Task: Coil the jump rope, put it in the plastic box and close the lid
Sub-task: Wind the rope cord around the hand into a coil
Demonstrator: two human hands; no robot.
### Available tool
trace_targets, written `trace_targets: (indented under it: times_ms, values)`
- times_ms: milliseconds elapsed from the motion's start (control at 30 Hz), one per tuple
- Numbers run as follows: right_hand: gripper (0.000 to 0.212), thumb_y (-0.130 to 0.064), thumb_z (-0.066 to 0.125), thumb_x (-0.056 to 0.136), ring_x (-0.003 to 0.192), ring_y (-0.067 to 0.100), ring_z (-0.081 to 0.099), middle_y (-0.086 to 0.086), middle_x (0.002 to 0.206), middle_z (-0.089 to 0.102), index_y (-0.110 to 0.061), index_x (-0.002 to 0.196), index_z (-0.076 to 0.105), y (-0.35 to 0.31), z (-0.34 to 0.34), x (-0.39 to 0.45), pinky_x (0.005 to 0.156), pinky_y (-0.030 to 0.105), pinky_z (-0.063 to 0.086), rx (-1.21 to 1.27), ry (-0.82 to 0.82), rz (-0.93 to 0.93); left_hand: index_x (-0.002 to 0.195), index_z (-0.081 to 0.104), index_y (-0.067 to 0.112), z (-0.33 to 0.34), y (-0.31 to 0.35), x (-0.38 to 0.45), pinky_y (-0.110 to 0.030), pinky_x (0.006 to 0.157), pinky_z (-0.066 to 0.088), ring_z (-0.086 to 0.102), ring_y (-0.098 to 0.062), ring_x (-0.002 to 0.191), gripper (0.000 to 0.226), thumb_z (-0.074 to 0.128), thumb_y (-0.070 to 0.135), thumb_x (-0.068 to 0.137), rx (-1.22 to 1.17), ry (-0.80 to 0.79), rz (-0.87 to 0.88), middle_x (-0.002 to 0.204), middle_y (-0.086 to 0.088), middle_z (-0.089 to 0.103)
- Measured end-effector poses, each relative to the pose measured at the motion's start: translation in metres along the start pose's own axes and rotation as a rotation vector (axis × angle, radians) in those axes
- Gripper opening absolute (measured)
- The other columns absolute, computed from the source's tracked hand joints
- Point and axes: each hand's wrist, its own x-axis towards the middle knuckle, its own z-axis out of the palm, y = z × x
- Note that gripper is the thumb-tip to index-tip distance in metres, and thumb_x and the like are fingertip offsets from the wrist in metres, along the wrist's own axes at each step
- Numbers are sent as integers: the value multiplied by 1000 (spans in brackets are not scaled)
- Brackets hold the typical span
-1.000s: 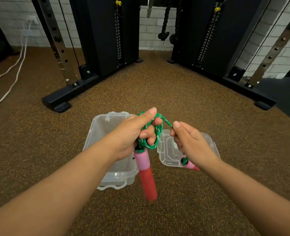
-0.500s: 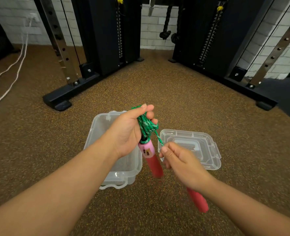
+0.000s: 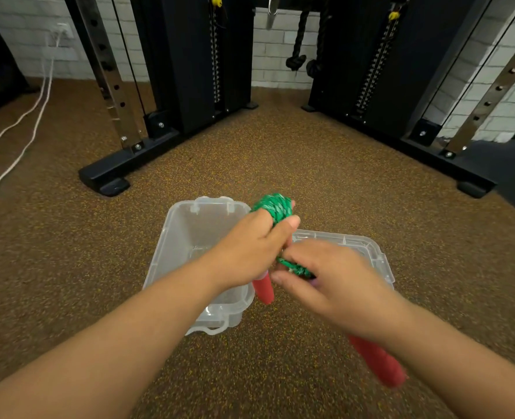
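The green jump rope [image 3: 275, 205] is wound in a tight bundle around the fingers of my left hand [image 3: 250, 246], which also grips one red handle [image 3: 263, 288] pointing down. My right hand [image 3: 328, 282] pinches the rope's free end [image 3: 295, 269] just beside the left hand, and the second red handle [image 3: 377, 362] sticks out below its wrist. Both hands hover above the open clear plastic box [image 3: 174, 237] on the floor. The clear lid [image 3: 371, 252] lies flat to the box's right, partly hidden by my right hand.
Speckled brown rubber floor all around. Black gym machine frames stand behind, with a base foot [image 3: 105, 181] at the left and another [image 3: 473, 187] at the right. White cables [image 3: 23, 140] run along the floor at far left. A white brick wall is at the back.
The left hand turned so the rope bundle sits on top of its fingers. The right hand rose and moved in close to the left, carrying the rope end and second handle with it.
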Motion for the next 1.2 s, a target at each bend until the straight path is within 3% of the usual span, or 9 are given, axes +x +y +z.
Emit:
trace_targets:
  times_ms: [200, 333, 467, 567, 633, 700, 933, 1067, 1200]
  values:
    - [30, -55, 56, 80, 65, -2, 45, -16, 71, 54, -25, 81, 61, 21, -20, 3, 60, 15, 39, -112, 215, -68, 52, 52, 10, -3, 8, -4, -38, 58, 47, 50, -20, 45, 77, 21, 73, 82, 60, -157, -5, 45, -7, 50]
    - [52, -56, 77, 56, 74, 1, 50, -19, 89, 53, -40, 93, 44, 27, -17, 1, 65, 14, 43, 312, 271, 159, 51, 52, 9, -3, 22, -5, -26, 52, 46, 47, -14, 37, 78, 16, 71, 82, -32, -152, -84, 37, 1, 44]
    - [82, -29, 89, 54, 90, 10, 62, -12, 112, 61, -32, 123, 45, 32, -2, 2, 80, 25, 50, 770, -30, 239, 60, 60, 5, -2, 27, -4, -20, 47, 42, 42, -16, 36, 87, 12, 75, 78, -117, -245, -172, 43, -10, 42]
    - [48, 6, 76, 69, 81, 2, 67, -12, 83, 73, -20, 105, 56, 24, 4, 3, 77, 19, 51, 1013, -206, 305, 44, 48, 15, -1, 21, -4, -22, 49, 40, 36, -16, 33, 83, 10, 84, 71, -183, -362, -255, 34, -1, 34]
    - [38, 9, 71, 74, 86, 9, 69, -8, 85, 76, -18, 98, 61, 23, 7, 1, 90, 43, 53, 1091, -241, 347, 43, 49, 17, -3, 15, -4, -24, 53, 43, 36, -17, 34, 80, 19, 87, 69, -318, -482, -303, 31, 1, 32]
    - [32, -1, 73, 74, 93, 22, 67, -5, 92, 77, -19, 100, 66, 24, 9, 1, 95, 72, 35, 1103, -270, 339, 48, 53, 19, -7, 8, -5, -25, 60, 46, 41, -14, 36, 65, 44, 80, 71, -433, -604, -302, 32, 4, 36]
    - [29, -13, 73, 74, 59, 22, 46, 24, 91, 63, -25, 100, 68, 33, 10, -1, 50, 26, 32, 1066, -332, 394, 73, 60, 8, -21, -5, -9, -19, 63, 52, 63, -8, 56, 9, 66, 1, 70, -632, -837, -315, 46, 4, 55]
    - [49, -39, 75, 75, 95, 47, 61, 27, 105, 64, -11, 112, 61, 36, 16, -4, 87, 61, 46, 1049, -322, 396, 79, 70, 11, -24, -9, -13, -19, 63, 53, 68, -11, 66, 25, 54, -7, 75, -689, -824, -331, 55, 0, 65]
    - [46, -34, 68, 79, 83, 16, 56, 12, 92, 62, -2, 111, 58, 36, 21, -4, 76, 32, 47, 986, -236, 426, 87, 69, 10, -23, -12, -11, -23, 75, 54, 68, -13, 75, 23, 56, -5, 75, -643, -765, -329, 68, -3, 72]
